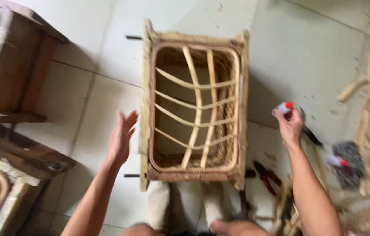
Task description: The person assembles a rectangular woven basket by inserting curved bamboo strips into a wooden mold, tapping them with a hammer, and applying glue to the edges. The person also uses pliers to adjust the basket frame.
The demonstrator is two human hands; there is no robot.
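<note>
Rattan frame (193,105), one, on floor tiles (281,52), left hand (121,137) released beside it, right hand (289,124) grasping one small bottle (283,107)

A pale tiled floor (307,39) fills the view. At far left stands a brown wooden stool (23,65); nearer on the left lies another wood and rattan frame (6,175). Near right, red-handled pliers (267,175) lie on the floor. Further right sits a dark blurred bundle (348,164) with a red-tipped piece on it. Loose rattan pieces (368,113) clutter the right edge, too blurred to tell apart.
</note>
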